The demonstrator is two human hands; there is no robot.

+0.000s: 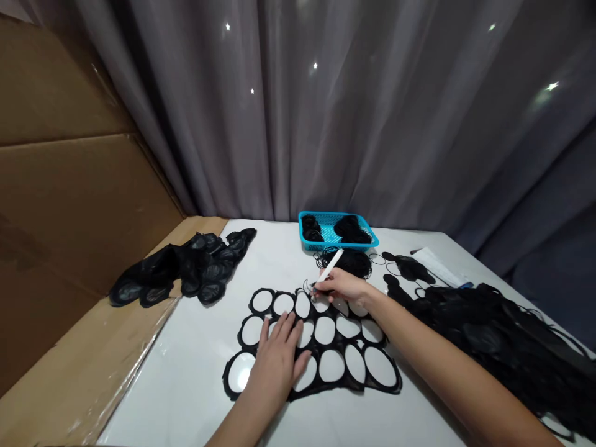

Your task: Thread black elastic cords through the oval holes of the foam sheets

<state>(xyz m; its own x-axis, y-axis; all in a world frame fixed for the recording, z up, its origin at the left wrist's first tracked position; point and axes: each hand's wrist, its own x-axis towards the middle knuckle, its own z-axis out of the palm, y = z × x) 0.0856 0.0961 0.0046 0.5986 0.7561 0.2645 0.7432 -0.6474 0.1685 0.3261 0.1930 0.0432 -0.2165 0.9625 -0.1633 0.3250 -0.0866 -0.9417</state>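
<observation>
A black fabric sheet (325,349) with rows of large round holes lies flat on the white table. My left hand (278,351) rests on its left part, fingers stretched out and pressing lightly across the rings. At the sheet's far edge, my right hand (342,284) grips a slim white pen-shaped tool (329,266), which slants up and to the right. Beneath the right fingertips are thin black loops (313,290), too small to make out well; the tool's lower end is partly hidden by the fingers.
Behind the sheet, a turquoise basket (339,245) holds black ring bundles, with a pile of thin black rings (354,263) before it. Black mesh pieces (205,264) lie left, beside a large cardboard box (69,217). A black fabric heap (493,335) and white paper (440,267) lie right.
</observation>
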